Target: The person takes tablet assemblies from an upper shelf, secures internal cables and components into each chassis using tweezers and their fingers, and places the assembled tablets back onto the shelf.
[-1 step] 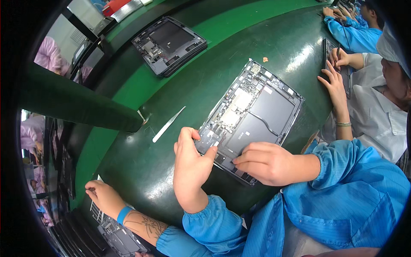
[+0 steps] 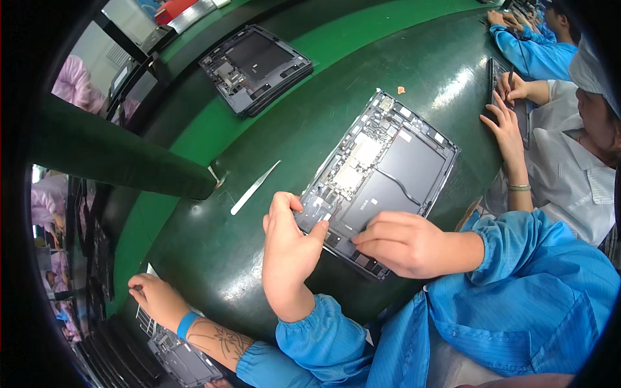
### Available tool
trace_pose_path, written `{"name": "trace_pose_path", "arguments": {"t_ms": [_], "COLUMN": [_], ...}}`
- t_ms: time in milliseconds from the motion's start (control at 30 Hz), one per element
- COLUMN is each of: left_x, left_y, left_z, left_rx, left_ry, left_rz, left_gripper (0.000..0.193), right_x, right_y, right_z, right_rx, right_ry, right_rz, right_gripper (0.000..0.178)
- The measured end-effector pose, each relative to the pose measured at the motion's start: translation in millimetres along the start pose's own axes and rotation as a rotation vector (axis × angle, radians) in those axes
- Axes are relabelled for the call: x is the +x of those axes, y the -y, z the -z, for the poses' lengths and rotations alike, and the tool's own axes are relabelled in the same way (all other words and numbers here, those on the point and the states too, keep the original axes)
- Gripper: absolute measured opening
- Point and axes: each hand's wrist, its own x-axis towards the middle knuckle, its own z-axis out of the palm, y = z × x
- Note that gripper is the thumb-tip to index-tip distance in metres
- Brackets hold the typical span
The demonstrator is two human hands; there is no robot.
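An opened laptop base [image 2: 414, 165], with its circuit board and dark flat battery showing, lies at a slant on the green table. My left hand [image 2: 291, 252] grips its near-left corner, the thumb on top and the fingers over the outer edge. Over the near end, my right hand [image 2: 407, 242] has its thumb and fingers pinched together against the surface; whatever is between the fingertips is hidden. A black cable [image 2: 396, 183] curves across the battery. White tweezers [image 2: 255, 189] lie on the table left of the base.
Opened laptop bases are stacked [image 2: 255, 68] on the far strip. A dark green post [image 2: 123, 152] juts in from the left. A co-worker's tattooed arm [image 2: 220, 339] reaches in at lower left; another co-worker's hands [image 2: 508, 119] work at right. A small orange scrap [image 2: 401, 90] lies beyond the base.
My right hand has shifted very slightly up and to the right, showing more of a brownish square at the base's near edge. My left hand has stayed put.
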Motion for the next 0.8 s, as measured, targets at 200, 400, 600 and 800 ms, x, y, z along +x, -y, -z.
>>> {"name": "trace_pose_path", "arguments": {"t_ms": [200, 400, 600, 800], "left_x": [-3.1, -4.5, -4.0, -7.0], "left_y": [-1.9, -1.2, -0.8, -11.0], "left_z": [-0.7, 0.2, 2.6, 10.6], "left_rx": [0.057, 0.046, 0.048, 0.007], "left_ry": [-0.024, -0.030, -0.023, 0.053], "left_rz": [-0.021, -0.027, -0.005, 0.131], "left_gripper": [0.045, 0.045, 0.045, 0.041], "right_x": [3.9, 5.0, 5.0, 7.9], "right_y": [-7.8, -2.9, -0.6, 2.3], "right_z": [-5.4, -4.6, -5.9, -5.4], "right_rx": [0.007, -0.065, -0.109, -0.127], "right_ry": [-0.019, 0.026, 0.020, 0.059], "right_rz": [0.001, 0.043, 0.093, 0.119], "right_gripper": [0.025, 0.026, 0.029, 0.031]}}
